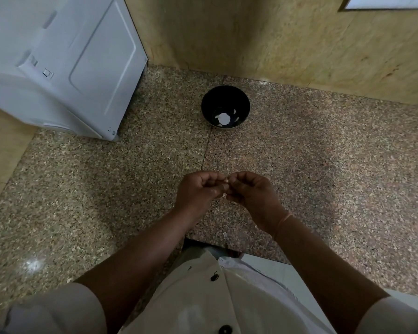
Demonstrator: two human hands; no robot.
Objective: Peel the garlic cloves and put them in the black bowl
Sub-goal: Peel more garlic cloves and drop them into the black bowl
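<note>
One wide head-worn camera looks steeply down, close over the granite counter [323, 165].

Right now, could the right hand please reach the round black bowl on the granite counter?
Probably yes: nothing stands between the right hand and the round black bowl, though that hand pinches a pale garlic clove.

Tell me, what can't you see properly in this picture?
Head view only:
- Clove: mostly hidden by the fingers of the left hand and right hand pinching it, so how far it is peeled is unclear.
- White bits in the bowl: too small to count.
- White appliance: cut off by the left and top edges.
</note>
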